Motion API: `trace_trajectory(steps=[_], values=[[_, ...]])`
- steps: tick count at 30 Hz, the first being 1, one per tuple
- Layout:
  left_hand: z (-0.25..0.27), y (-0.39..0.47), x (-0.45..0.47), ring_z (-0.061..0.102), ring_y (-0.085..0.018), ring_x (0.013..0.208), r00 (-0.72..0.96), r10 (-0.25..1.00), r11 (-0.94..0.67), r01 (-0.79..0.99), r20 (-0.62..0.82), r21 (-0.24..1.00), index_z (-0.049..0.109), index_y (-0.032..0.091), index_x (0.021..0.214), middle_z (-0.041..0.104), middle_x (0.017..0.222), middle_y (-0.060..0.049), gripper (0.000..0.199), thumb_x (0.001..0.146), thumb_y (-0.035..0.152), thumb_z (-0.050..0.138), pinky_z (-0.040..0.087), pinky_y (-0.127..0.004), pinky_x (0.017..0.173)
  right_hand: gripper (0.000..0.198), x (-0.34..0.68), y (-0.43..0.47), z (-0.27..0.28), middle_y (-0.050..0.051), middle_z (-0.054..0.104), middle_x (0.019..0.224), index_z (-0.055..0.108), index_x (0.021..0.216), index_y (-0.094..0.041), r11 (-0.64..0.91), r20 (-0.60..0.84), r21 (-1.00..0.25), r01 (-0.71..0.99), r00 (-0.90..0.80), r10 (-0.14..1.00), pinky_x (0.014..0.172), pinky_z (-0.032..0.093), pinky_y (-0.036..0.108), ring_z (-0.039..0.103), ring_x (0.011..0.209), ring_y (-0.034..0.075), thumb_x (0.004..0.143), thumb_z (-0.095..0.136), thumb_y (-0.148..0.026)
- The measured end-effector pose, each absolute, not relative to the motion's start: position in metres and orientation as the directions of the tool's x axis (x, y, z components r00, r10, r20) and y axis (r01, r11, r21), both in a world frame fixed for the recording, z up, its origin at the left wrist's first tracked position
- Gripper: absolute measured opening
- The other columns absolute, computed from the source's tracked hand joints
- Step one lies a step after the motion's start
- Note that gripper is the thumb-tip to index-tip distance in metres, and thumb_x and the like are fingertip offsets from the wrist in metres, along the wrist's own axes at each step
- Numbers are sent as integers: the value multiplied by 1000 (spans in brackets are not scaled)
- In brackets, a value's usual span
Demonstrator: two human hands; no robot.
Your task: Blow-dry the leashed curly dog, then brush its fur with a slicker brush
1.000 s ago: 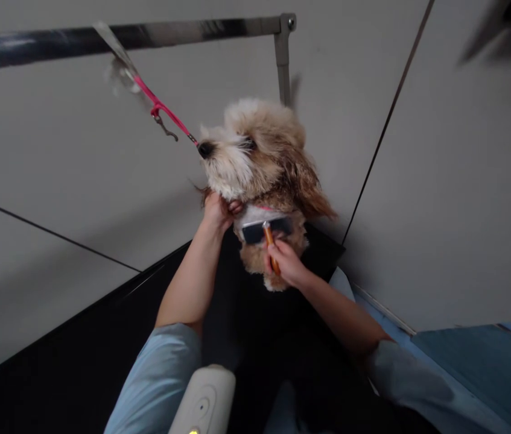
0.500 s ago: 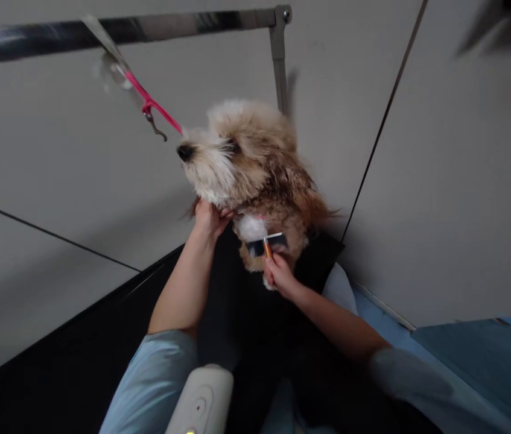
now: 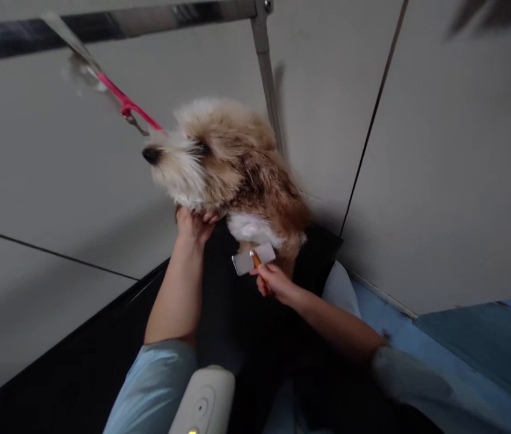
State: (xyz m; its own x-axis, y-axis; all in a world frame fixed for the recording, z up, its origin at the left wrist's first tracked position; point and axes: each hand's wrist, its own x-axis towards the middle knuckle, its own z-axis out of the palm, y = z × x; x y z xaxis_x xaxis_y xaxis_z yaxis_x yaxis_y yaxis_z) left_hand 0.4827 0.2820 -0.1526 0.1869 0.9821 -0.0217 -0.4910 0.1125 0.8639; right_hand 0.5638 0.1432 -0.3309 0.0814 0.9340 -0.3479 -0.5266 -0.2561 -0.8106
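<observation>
A dog [image 3: 232, 141] with cream and brown fur is on the black table [image 3: 219, 313], its head turned to the left. My left hand [image 3: 195, 226] is closed against the underside of its chin, its fingers partly hidden in the fur. In my right hand [image 3: 274, 283] is a slicker brush [image 3: 242, 263], gripped by its orange-brown handle. The brush head is tilted just below the pale fur of the dog's chest, and whether it touches the fur is hard to tell.
A metal bar [image 3: 146, 23] crosses above the dog, with a post [image 3: 266, 78] behind it. From the bar a pink strap [image 3: 123, 101] with a metal clip runs to the dog's muzzle. A white device [image 3: 205, 401] shows at the bottom. Grey walls stand behind.
The brush has moved down from the dog's chest and its head has tilted over, showing a pale face. The dog's head sits further left in view, with my left hand still under it.
</observation>
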Motion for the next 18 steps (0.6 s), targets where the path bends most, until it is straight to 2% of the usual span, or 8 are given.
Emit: trace_trajectory(steps=[3, 5, 7, 9, 12, 14, 18], values=[[-152, 286, 482, 19, -5, 32, 185, 983, 96, -489, -5, 867, 41, 20, 64, 36, 48, 6, 48, 98, 42, 66, 14, -19, 36, 20, 567, 152, -326, -7, 62, 58, 63, 98, -21, -104, -254, -830, -548, 207, 945, 47, 38, 17, 51, 45, 7, 101, 62, -40], [-152, 288, 482, 19, -4, 32, 190, 982, 97, -485, -4, 869, 41, 20, 65, 37, 49, 6, 46, 98, 41, 66, 14, -19, 36, 25, 567, 154, -327, -9, 55, 51, 60, 88, -21, -123, -290, -824, -553, 225, 930, 43, 31, 17, 43, 40, 6, 100, 65, -42], [-153, 289, 481, 18, -4, 32, 191, 982, 101, -479, -9, 872, 41, 20, 64, 37, 49, 6, 46, 98, 40, 65, 13, -19, 35, 33, 564, 152, -330, -11, 46, 45, 57, 79, -21, -193, -339, -807, -558, 170, 925, 39, 27, 19, 37, 36, 7, 98, 67, -46], [-153, 290, 482, 18, -4, 32, 197, 980, 111, -471, -19, 875, 39, 20, 64, 34, 48, 7, 47, 99, 40, 63, 12, -18, 35, 33, 563, 151, -332, -9, 48, 47, 59, 81, -20, -213, -341, -796, -566, 130, 931, 40, 32, 20, 42, 37, 8, 97, 69, -47], [-154, 290, 487, 19, -4, 32, 212, 977, 113, -472, -12, 875, 39, 20, 65, 36, 49, 7, 48, 99, 41, 65, 12, -18, 35, 24, 568, 158, -329, -7, 59, 59, 59, 88, -21, -117, -265, -821, -558, 192, 945, 49, 42, 18, 55, 49, 8, 97, 69, -41], [-154, 290, 492, 20, -4, 33, 219, 976, 102, -472, 4, 876, 39, 20, 66, 38, 50, 7, 49, 98, 43, 69, 13, -19, 36, 26, 571, 163, -329, -8, 59, 59, 54, 85, -22, -74, -238, -842, -534, 246, 940, 48, 39, 17, 52, 48, 7, 97, 68, -40], [-156, 293, 500, 22, -4, 35, 233, 972, 90, -441, 17, 893, 36, 21, 67, 36, 49, 8, 54, 94, 47, 75, 15, -18, 37, 39, 568, 158, -335, -12, 45, 48, 46, 79, -25, -140, -298, -840, -525, 228, 927, 40, 25, 19, 36, 38, 7, 93, 68, -53]])
